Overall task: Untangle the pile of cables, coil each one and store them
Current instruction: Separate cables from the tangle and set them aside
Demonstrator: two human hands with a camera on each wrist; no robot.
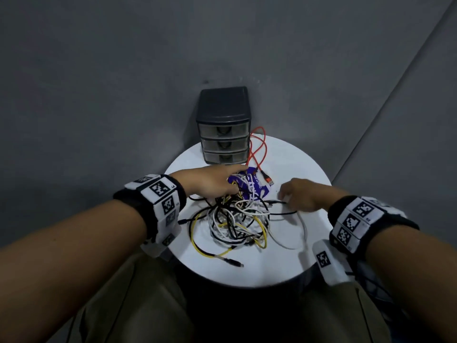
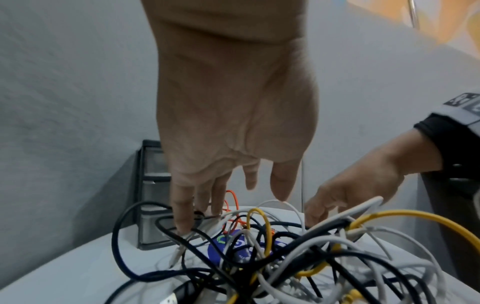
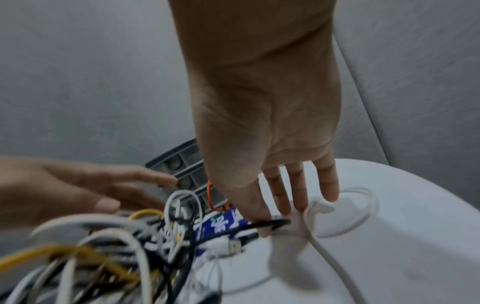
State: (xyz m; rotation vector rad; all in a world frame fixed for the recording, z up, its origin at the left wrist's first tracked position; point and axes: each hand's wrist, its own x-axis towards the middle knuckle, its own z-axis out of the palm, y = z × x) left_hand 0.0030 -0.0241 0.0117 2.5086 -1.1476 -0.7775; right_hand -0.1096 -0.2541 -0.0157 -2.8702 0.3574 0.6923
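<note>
Cables (image 1: 237, 219): light, limp, snag-prone; best taken near a plug. Left hand (image 1: 212, 180) spread, fingers reaching in; right hand (image 1: 303, 194) apparently pinching black cable (image 3: 270, 223).

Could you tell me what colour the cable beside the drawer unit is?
Orange cable, clearest in the head view.

Left hand (image 1: 212, 180) fingertips buried in the cable pile (image 1: 237, 219); whether they pinch a strand cannot be told. Purple packet (image 1: 249, 186) mostly covered by cables, its print unreadable. In the right wrist view the near cables smear with blur, and the drawer unit (image 3: 182, 164) sits half hidden behind the right hand (image 3: 272, 133).
</note>
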